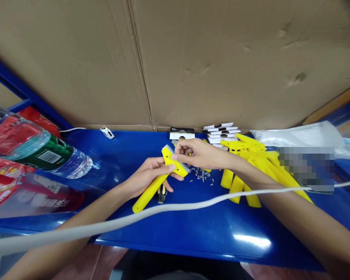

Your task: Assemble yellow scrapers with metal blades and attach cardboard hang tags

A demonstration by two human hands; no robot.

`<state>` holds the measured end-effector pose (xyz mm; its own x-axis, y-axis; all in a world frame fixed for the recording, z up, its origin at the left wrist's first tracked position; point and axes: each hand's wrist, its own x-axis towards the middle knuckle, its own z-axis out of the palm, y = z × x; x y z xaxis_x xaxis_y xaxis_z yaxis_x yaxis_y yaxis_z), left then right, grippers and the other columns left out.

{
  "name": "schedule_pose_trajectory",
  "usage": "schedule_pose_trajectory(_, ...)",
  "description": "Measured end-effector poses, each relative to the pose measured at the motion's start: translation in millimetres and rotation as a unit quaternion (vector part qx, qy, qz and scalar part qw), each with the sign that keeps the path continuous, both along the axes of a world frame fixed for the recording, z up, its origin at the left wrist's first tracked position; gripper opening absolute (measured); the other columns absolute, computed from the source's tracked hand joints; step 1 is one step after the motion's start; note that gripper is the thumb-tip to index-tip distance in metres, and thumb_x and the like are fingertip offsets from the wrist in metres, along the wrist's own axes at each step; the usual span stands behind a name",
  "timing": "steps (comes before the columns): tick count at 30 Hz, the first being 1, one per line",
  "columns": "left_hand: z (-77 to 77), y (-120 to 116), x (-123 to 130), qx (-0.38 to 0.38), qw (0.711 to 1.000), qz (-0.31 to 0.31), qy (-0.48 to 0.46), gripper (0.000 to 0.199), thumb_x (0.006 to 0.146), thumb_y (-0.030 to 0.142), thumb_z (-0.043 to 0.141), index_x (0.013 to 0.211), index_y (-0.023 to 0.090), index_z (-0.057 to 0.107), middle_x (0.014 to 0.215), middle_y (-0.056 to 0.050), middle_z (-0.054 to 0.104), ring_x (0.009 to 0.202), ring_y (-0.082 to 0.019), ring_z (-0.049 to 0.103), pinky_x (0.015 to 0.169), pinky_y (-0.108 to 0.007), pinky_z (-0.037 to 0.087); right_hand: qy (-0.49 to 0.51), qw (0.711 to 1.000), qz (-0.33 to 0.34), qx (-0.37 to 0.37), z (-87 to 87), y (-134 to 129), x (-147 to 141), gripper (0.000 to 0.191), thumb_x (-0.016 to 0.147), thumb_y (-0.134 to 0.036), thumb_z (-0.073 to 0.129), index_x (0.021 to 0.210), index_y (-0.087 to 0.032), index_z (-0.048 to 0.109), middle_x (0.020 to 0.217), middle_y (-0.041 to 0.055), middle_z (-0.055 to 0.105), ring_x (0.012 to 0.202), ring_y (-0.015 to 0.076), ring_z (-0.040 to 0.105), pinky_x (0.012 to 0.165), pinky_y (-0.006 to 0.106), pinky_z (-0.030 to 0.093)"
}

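Note:
My left hand is wrapped round a yellow scraper, near where its handle meets the wide head. The head points up and to the right and has a grey strip along its far edge. My right hand is at that head with thumb and fingers pinched together; whatever they hold is too small to make out. Small screws and nuts lie loose on the blue table just right of the scraper head. Under my left fingers a black-and-yellow tool lies partly hidden.
Several yellow handles are piled at the right, beside stacked white packets and a black-and-white box. Plastic bottles lie at the left. A white cable crosses in front. Cardboard stands behind the blue table.

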<state>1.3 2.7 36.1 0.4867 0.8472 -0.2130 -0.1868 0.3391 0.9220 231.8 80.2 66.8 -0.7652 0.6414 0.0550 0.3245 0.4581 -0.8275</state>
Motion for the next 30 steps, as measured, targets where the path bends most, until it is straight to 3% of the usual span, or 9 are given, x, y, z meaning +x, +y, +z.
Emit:
schedule_pose_trajectory(9,-4.8,-1.1,0.1,0.009,1.000,0.012,-0.008,0.029,0.097,0.032,0.086,0.116,0.009,0.084,0.126,-0.023,0.083,0.105,-0.034,0.086,0.064,-0.031,0.072,0.036,0.997,0.020,-0.059,3.1,2.7,1.2,0.041,0.099,-0.056,0.080,0.087,-0.019,0.069,0.074,-0.0017,0.067,0.067,0.0129,0.060,0.064,0.029,0.045)
schedule_pose_trajectory(15,-3.8,-1.3,1.2,0.009,1.000,0.026,-0.014,0.032,0.096,0.034,0.087,0.116,0.009,0.083,0.127,-0.022,0.083,0.105,-0.034,0.086,0.062,-0.031,0.072,0.081,0.995,0.013,-0.049,-1.0,3.4,-1.3,0.041,0.096,-0.056,0.085,0.083,-0.020,0.070,0.071,-0.0029,0.066,0.063,0.0117,0.057,0.061,0.028,0.044)
schedule_pose_trajectory(20,-0.5,-1.7,3.0,0.002,0.999,0.044,-0.004,0.036,0.092,0.037,0.092,0.112,0.009,0.083,0.109,-0.020,0.086,0.099,-0.033,0.086,0.063,-0.029,0.071,0.096,0.995,0.006,-0.035,-7.0,4.6,-3.5,0.042,0.098,-0.058,0.083,0.083,-0.020,0.070,0.068,-0.0040,0.062,0.063,0.0125,0.054,0.061,0.029,0.040)
schedule_pose_trajectory(30,-2.4,-2.4,2.3,0.000,0.997,0.072,-0.021,0.032,0.095,0.033,0.090,0.117,0.010,0.084,0.122,-0.021,0.086,0.108,-0.033,0.086,0.075,-0.032,0.074,0.097,0.995,-0.016,0.031,-2.1,1.0,-8.6,0.029,0.102,-0.048,0.077,0.092,-0.021,0.081,0.102,0.0050,0.079,0.092,0.0194,0.069,0.079,0.033,0.051)
